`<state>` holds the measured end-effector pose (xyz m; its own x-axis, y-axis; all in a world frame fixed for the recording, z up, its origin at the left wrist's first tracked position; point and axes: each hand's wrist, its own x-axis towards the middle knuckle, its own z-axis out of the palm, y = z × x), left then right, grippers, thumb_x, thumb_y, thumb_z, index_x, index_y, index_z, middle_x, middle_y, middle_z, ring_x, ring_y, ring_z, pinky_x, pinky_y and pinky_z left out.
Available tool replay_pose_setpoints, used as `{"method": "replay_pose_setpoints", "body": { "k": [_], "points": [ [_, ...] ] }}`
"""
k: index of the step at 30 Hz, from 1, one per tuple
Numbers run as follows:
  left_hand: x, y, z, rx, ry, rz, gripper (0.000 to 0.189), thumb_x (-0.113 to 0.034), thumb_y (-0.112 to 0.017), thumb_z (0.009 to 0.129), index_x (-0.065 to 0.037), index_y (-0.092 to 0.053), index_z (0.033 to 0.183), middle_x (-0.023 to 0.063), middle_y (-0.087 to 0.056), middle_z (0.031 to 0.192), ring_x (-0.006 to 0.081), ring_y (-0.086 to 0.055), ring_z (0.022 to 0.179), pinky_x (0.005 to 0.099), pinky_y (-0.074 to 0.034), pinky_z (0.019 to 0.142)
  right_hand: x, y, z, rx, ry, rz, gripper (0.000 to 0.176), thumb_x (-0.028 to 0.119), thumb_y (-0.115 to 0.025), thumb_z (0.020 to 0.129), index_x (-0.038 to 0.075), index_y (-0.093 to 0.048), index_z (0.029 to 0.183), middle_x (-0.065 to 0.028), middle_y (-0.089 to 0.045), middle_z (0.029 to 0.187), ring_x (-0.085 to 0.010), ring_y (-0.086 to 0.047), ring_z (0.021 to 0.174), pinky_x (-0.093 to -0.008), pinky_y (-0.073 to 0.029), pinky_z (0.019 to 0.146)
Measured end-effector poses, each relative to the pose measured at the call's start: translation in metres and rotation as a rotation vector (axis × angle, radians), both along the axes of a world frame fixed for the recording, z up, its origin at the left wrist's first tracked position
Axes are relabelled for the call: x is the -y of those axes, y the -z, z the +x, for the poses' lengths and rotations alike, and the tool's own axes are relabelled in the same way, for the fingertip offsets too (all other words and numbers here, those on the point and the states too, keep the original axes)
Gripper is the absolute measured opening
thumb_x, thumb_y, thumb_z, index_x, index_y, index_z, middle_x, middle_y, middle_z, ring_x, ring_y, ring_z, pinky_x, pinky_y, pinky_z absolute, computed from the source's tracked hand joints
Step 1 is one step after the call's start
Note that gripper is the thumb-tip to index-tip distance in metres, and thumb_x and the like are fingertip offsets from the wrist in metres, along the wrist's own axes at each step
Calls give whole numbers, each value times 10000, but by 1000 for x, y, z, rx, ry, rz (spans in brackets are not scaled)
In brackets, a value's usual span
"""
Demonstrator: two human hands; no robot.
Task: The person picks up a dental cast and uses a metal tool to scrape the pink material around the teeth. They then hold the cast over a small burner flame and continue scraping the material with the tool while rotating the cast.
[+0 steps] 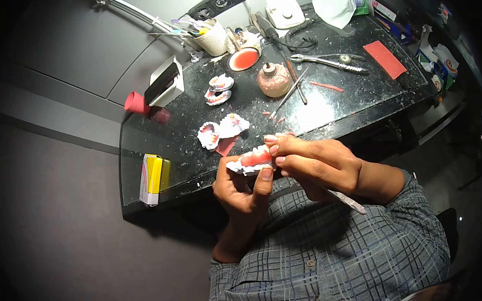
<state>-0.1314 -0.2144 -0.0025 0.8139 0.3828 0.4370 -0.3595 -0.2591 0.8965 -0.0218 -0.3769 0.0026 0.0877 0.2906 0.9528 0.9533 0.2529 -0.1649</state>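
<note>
Glossy black table [186,148], dental casts [217,98], red sheet [385,59]; woven cup [212,41], yellow-and-white box [152,179]

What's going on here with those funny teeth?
Someone's left hand is holding a white tooth model with pink stuff on it. The right hand has its fingertips at one end of it, and a tool pokes out below that hand. Behind them, more tooth models and a red sheet lie on the black table.
</note>
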Motion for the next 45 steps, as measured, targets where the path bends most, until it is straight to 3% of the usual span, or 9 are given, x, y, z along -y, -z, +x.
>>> {"method": "replay_pose_setpoints", "body": {
  "k": [5,11,13,15,24,45],
  "points": [
    [1,4,1,56,-48,134,341,-132,-782,858,58,-568,1043,147,-699,1001,136,-668,894,279,-555,793,1,7,2,-72,59,-28,220,-22,-724,858,-109,-653,1048,-249,-694,1037,-327,-750,890,-352,-633,679],
    [-4,6,3,79,-72,128,361,-138,-798,843,56,-576,1049,155,-703,1029,148,-678,919,292,-558,827,0,10,1,-253,-70,136,163,-29,-649,941,-66,-600,1091,-263,-712,1040,-296,-752,838,-338,-618,673],
    [-7,8,3,103,-90,228,341,-135,-801,837,44,-585,1031,149,-718,1023,144,-690,901,287,-563,816,3,10,1,-313,-123,111,127,71,-575,1016,-39,-588,1077,-274,-703,1089,-372,-740,959,-395,-617,815],
    [-3,7,7,141,-74,229,332,-132,-802,835,40,-592,1028,145,-724,1019,141,-694,888,283,-565,804,5,-2,-1,-153,-49,53,236,-28,-737,859,-69,-657,1076,-261,-683,1138,-322,-738,976,-370,-626,801],
    [-3,8,5,139,-94,243,316,-123,-805,826,30,-615,1028,129,-736,1014,134,-702,848,270,-567,765,-1,0,-3,-102,-61,25,226,6,-740,863,-81,-670,1060,-217,-707,1057,-355,-735,1005,-399,-639,814],
    [-5,12,6,142,-115,251,316,-138,-806,815,29,-614,1003,128,-738,980,124,-701,814,262,-570,725,-7,4,-2,-43,14,57,203,4,-747,850,-95,-673,1010,-227,-708,994,-344,-745,957,-381,-651,761]
  ]
}}
